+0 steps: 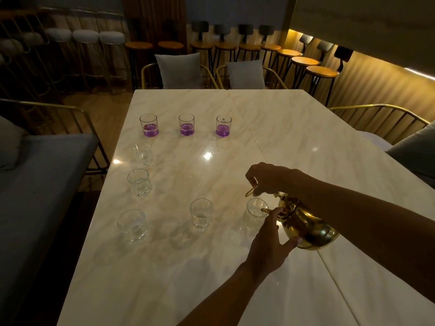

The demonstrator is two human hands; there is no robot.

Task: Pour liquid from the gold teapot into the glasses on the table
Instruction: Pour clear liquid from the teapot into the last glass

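A gold teapot (308, 228) is tilted to the left over the marble table (294, 128), its spout at the rim of a faceted clear glass (255, 211). My right hand (266, 177) grips the pot's thin handle from above. My left hand (268, 243) steadies the pot's belly and spout. Whether liquid is flowing cannot be told. Another faceted glass (201, 214) stands left of it. Three more stand in a column at the left: (132, 224), (138, 182), (142, 152). Three straight tumblers with purple liquid line the far row: (149, 125), (186, 124), (223, 125).
A grey sofa (40, 175) with gold rails runs along the table's left side. Gold-framed chairs with grey cushions (179, 70) stand at the far end and at the right (409, 147). Bar stools (321, 71) line the back wall.
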